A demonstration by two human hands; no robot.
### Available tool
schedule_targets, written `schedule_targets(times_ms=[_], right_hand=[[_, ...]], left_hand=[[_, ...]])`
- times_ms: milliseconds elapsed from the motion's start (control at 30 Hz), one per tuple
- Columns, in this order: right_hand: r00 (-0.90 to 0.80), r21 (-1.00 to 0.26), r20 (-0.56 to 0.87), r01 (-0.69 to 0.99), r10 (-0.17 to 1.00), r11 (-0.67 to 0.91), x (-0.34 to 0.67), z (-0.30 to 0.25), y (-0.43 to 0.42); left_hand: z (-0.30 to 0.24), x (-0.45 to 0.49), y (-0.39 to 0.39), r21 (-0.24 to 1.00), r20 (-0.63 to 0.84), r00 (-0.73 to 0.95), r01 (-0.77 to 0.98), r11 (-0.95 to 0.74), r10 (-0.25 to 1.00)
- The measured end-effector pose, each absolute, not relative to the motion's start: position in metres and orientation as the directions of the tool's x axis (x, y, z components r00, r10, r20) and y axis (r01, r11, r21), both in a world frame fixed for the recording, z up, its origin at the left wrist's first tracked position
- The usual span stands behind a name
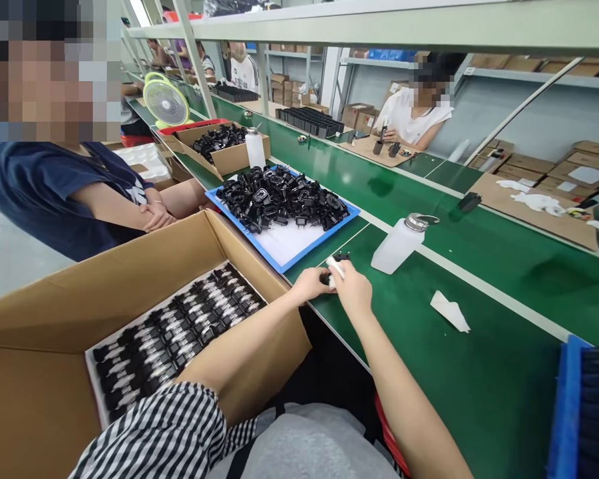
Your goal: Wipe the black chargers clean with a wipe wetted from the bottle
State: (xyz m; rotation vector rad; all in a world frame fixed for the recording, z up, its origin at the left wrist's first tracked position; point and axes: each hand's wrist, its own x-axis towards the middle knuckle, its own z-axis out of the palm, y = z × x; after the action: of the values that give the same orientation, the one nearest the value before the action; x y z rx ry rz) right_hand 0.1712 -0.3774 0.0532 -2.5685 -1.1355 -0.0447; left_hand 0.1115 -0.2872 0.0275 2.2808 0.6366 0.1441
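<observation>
My left hand (310, 285) is closed round a small black plastic part (325, 278), mostly hidden by the fingers. In my right hand (354, 289) is a folded white wipe (335, 267), pressed against the black part. Just beyond the fingertips another bit of black plastic (342, 255) with prongs shows; whether it belongs to the same part I cannot tell. Both hands are over the near edge of the green bench (409, 326). A blue-rimmed tray (282, 266) heaped with black plug-like parts (279, 196) lies beyond them.
A deep cardboard box (20, 372) with rows of black parts (180, 332) stands at my left. A white bottle (398, 246) and a crumpled wipe (450, 311) lie to the right on the bench. A blue crate (562, 412) borders the right. A co-worker (104, 193) sits at left.
</observation>
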Motion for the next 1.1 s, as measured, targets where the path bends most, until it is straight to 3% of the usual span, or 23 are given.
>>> schedule_targets(times_ms=[100,267,467,633,733,800,967,1033,1100], right_hand=[[0.616,-0.097,0.191,0.787,0.764,-0.610,0.164,0.048,-0.365],[0.615,0.055,0.210,0.769,0.760,-0.637,0.180,0.041,-0.377],[0.658,0.075,0.200,0.729,0.726,-0.681,0.184,0.054,-0.379],[0.569,0.082,0.191,0.803,0.800,-0.591,0.175,0.052,-0.372],[0.616,0.097,0.166,0.767,0.770,-0.635,0.188,0.049,-0.386],[0.706,0.046,0.120,0.698,0.698,-0.715,0.202,0.050,-0.399],[0.826,-0.261,-0.030,0.537,0.563,-0.802,0.231,0.051,-0.428],[0.850,-0.330,0.066,0.513,0.523,-0.793,0.237,0.045,-0.436],[0.865,-0.416,0.227,0.501,0.447,-0.759,0.241,0.038,-0.442]], left_hand=[[0.027,0.112,-0.286,0.677,-0.099,0.855,0.433,-0.596,0.509],[0.028,0.110,-0.287,0.711,-0.090,0.867,0.400,-0.578,0.489],[0.026,0.111,-0.288,0.721,-0.110,0.853,0.422,-0.550,0.510],[0.026,0.111,-0.286,0.709,-0.102,0.876,0.396,-0.583,0.472],[0.028,0.110,-0.286,0.721,-0.117,0.868,0.408,-0.560,0.482],[0.029,0.109,-0.287,0.716,-0.134,0.861,0.426,-0.553,0.490],[0.034,0.107,-0.287,0.674,-0.152,0.899,0.398,-0.623,0.410],[0.040,0.104,-0.276,0.631,-0.120,0.906,0.385,-0.673,0.405],[0.050,0.099,-0.254,0.528,-0.053,0.860,0.456,-0.716,0.508]])
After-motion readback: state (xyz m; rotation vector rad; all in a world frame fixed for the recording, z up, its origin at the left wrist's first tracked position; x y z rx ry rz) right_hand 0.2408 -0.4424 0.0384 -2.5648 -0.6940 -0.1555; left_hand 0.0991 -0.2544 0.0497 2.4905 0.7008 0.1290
